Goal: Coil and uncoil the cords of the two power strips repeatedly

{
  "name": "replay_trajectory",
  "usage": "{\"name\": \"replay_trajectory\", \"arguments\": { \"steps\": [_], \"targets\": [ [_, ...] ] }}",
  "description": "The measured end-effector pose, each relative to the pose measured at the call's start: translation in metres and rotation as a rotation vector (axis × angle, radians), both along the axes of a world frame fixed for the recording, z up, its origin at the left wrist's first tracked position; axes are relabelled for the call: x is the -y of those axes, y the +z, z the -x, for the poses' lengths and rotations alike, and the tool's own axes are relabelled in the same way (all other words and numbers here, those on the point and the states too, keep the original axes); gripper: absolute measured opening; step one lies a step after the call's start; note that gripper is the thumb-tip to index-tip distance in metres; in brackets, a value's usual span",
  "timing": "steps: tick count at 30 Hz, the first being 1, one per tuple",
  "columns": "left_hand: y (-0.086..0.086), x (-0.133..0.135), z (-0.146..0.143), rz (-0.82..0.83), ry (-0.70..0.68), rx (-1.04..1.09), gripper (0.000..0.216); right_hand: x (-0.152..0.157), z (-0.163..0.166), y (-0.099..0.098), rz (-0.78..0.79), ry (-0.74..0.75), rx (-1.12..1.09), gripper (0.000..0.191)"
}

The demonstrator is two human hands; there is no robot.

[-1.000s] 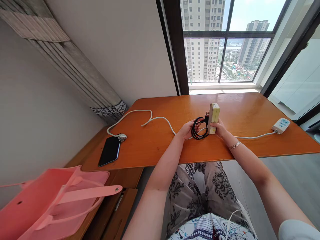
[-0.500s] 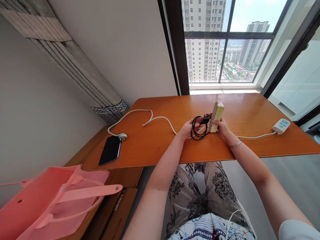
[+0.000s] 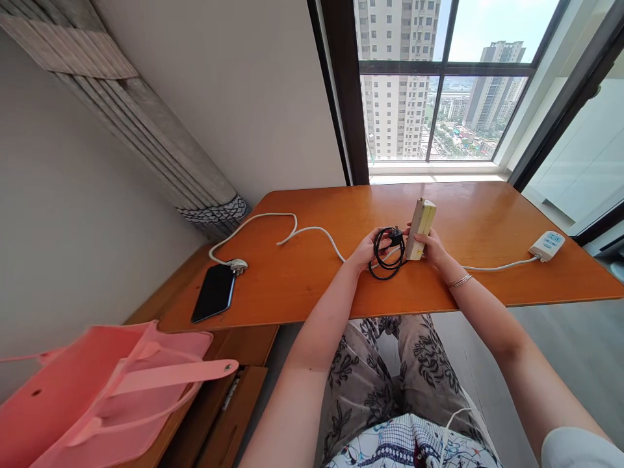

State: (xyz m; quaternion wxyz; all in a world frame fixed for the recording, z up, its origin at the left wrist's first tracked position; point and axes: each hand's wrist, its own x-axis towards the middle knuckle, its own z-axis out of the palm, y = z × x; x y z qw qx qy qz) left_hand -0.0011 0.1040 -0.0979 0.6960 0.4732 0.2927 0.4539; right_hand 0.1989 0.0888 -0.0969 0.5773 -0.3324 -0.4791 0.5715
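My left hand (image 3: 364,251) is closed around a coiled black power cord (image 3: 374,268), whose dark plug sits at the top of the coil. In my right hand (image 3: 431,247) is a long pale-yellow box-shaped block (image 3: 420,229), held upright and slightly tilted; I cannot make out exactly what it is. The cord's loops hang just left of the block, over the table. Both hands are above the middle of the wooden table (image 3: 312,292), near its front edge. A white cable (image 3: 316,229) runs behind and beneath them.
A white power strip (image 3: 546,245) lies at the table's right end. On the left are a black phone (image 3: 213,294) and a white plug (image 3: 238,266). An open pink bag (image 3: 112,396) rests on wooden furniture at lower left. A window (image 3: 443,110) stands behind the table.
The coiled cord and its plug have shifted slightly left and down, a little away from the block. My right hand still holds the block almost in the same place.
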Motion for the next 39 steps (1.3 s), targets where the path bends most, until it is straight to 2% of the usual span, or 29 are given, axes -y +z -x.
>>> {"name": "replay_trajectory", "arguments": {
  "steps": [3,6,9,15,18,23,25,28,31,34,36,39],
  "targets": [
    [-0.001,0.0,-0.001,-0.033,-0.034,-0.008,0.054,0.0,0.003,-0.001,0.007,-0.003,-0.019,0.047],
    [-0.003,0.0,-0.002,-0.046,-0.08,-0.034,0.058,0.001,0.003,0.0,0.047,0.085,-0.034,0.049],
    [-0.003,0.001,-0.002,-0.05,-0.07,-0.034,0.057,0.001,0.002,0.001,0.078,0.165,-0.033,0.051],
    [0.004,0.002,0.001,-0.064,0.037,-0.08,0.042,-0.002,0.0,0.001,0.012,0.071,-0.1,0.048],
    [0.006,-0.003,0.003,-0.059,0.18,-0.125,0.035,-0.004,-0.006,0.003,-0.029,-0.009,-0.168,0.046],
    [0.002,-0.02,0.009,0.135,0.658,-0.097,0.03,-0.006,-0.016,0.012,-0.029,-0.128,-0.355,0.043],
    [0.003,-0.025,0.013,0.184,0.75,-0.039,0.029,-0.007,-0.018,0.016,-0.015,-0.194,-0.427,0.041],
    [0.01,-0.028,0.023,0.191,0.816,0.06,0.03,-0.008,-0.029,0.023,-0.055,-0.334,-0.469,0.042],
    [0.026,-0.027,0.041,0.173,0.944,0.203,0.034,-0.007,-0.056,0.032,-0.113,-0.509,-0.446,0.044],
    [0.049,-0.028,0.072,0.036,1.098,0.213,0.032,0.002,-0.094,0.048,-0.142,-0.638,-0.501,0.039],
    [0.067,-0.029,0.099,-0.081,1.182,0.204,0.034,0.012,-0.122,0.061,-0.109,-0.725,-0.57,0.034],
    [0.091,-0.033,0.146,-0.152,1.276,0.119,0.038,0.031,-0.164,0.079,-0.01,-0.892,-0.624,0.044]
  ]
}}
